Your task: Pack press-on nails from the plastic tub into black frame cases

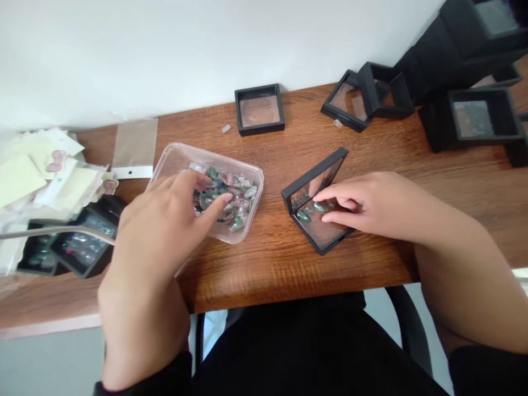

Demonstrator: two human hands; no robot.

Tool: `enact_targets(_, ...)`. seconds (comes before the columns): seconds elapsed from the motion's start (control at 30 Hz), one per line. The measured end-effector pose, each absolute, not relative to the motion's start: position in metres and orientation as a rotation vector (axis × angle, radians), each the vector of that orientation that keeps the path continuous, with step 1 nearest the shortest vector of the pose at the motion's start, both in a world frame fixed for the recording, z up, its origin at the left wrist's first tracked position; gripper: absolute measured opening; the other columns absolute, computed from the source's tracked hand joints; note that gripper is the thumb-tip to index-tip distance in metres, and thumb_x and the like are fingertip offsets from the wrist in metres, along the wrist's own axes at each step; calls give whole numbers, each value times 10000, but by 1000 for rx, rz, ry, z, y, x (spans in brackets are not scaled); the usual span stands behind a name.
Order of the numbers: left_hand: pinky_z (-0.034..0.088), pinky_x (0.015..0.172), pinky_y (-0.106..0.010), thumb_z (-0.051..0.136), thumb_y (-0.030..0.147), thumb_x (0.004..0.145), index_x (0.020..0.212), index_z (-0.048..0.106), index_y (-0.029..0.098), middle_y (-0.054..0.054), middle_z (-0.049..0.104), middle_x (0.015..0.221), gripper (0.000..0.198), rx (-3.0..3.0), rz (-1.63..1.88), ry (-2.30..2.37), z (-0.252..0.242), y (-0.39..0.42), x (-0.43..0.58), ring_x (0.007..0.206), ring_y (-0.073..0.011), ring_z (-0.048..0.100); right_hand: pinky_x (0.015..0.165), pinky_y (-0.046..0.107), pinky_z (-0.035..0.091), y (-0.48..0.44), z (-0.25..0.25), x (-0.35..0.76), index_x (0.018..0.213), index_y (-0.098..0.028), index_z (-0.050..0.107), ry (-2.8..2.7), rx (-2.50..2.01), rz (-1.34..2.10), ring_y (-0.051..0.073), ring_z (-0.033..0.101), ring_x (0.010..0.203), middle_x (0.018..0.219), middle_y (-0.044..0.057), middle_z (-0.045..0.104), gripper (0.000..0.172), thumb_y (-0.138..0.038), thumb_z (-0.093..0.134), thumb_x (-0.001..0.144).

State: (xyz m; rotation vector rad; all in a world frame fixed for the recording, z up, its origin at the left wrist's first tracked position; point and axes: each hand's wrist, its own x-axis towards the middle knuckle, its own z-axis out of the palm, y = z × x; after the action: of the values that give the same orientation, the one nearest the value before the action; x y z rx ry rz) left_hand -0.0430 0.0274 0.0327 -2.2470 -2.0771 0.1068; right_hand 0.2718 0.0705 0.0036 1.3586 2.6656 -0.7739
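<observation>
My left hand (173, 212) is over a clear plastic tub (259, 181) filled with loose press-on nails (237, 206), green, pink and clear. Its thumb and fingers are spread apart, with the fingertips at the pile. To the right, a black-framed display case (315, 179) stands open like a book, with clear film in both halves. Several green press-on nails (304, 216) lie on its lower film. My right hand (350, 203) reaches into the case, thumb and index finger closed around a green press-on nail (320, 207).
Black display cases stand at the back, one flat (259, 110), one open (348, 99), others stacked (470, 118) at right. Small clear pieces (226, 128) lie near them. At left are cards (25, 176), a clear bag (135, 146) and filled cases (84, 245), crossed by a grey cable (53, 231).
</observation>
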Motion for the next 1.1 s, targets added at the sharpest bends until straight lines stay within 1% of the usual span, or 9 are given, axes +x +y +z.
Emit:
enact_targets(0.07, 521, 945, -462, 510, 488, 960, 1256, 582, 157, -118, 704, 1134, 450, -2310, 77, -2132, 34, 29, -47, 1130, -346, 661, 560, 270, 302, 70, 4, 272, 1115, -348, 712, 2661, 1358, -768, 138, 550, 601, 653, -53, 609, 270, -458, 626, 884)
enact_targets(0.13, 490, 1012, -470, 520, 441, 956, 1319, 563, 144, -126, 692, 1194, 471, -2367, 36, -2131, 35, 30, -51, 1167, -339, 645, 555, 271, 304, 69, 5, 272, 1109, -342, 711, 2662, 1352, -769, 142, 551, 595, 647, -50, 603, 258, -438, 613, 891)
enact_targets(0.3, 538, 899, -448, 542, 403, 941, 1332, 596, 178, -87, 732, 1111, 454, -2380, 12, -2158, 35, 28, -51, 975, -311, 710, 538, 267, 293, 68, 4, 272, 1102, -342, 706, 2688, 1341, -760, 137, 538, 568, 637, -54, 596, 246, -409, 609, 886)
enact_targets(0.47, 545, 825, -354, 654, 338, 865, 1352, 593, 290, 10, 753, 1024, 493, -2417, -208, -2347, 39, 26, -49, 784, -207, 712, 525, 262, 291, 67, 3, 274, 1085, -342, 708, 2707, 1339, -757, 131, 535, 557, 631, -59, 589, 234, -387, 621, 872)
enact_targets(0.6, 536, 820, -331, 683, 301, 832, 1327, 607, 304, 35, 752, 961, 501, -2401, -297, -2421, 40, 27, -51, 754, -180, 696, 524, 261, 300, 68, 3, 274, 1092, -348, 703, 2719, 1337, -752, 131, 536, 557, 634, -62, 589, 241, -387, 622, 868)
enact_targets(0.7, 526, 790, -332, 654, 294, 856, 1301, 622, 332, 53, 755, 944, 447, -2382, -287, -2411, 40, 28, -53, 712, -172, 680, 523, 263, 304, 67, 4, 273, 1069, -335, 707, 2730, 1344, -739, 132, 543, 565, 644, -57, 590, 224, -392, 621, 871)
enact_targets(0.8, 517, 770, -327, 595, 273, 887, 1289, 625, 343, 54, 755, 961, 409, -2366, -301, -2383, 40, 27, -52, 721, -175, 670, 531, 266, 316, 67, 5, 273, 1063, -326, 709, 2753, 1362, -719, 134, 552, 578, 659, -49, 591, 218, -398, 621, 877)
enact_targets(0.93, 518, 793, -324, 522, 207, 882, 1281, 628, 336, 52, 749, 1015, 433, -2407, -362, -2349, 40, 28, -50, 734, -163, 654, 538, 270, 322, 65, 6, 274, 1065, -330, 709, 2759, 1374, -717, 136, 555, 585, 665, -48, 594, 220, -415, 627, 879)
enact_targets(1.1, 534, 892, -360, 537, 193, 864, 1248, 655, 295, 23, 729, 1040, 415, -2449, -516, -2273, 40, 29, -52, 891, -189, 687, 552, 274, 328, 63, 6, 273, 1068, -324, 710, 2747, 1382, -714, 131, 556, 587, 676, -48, 604, 227, -432, 611, 895)
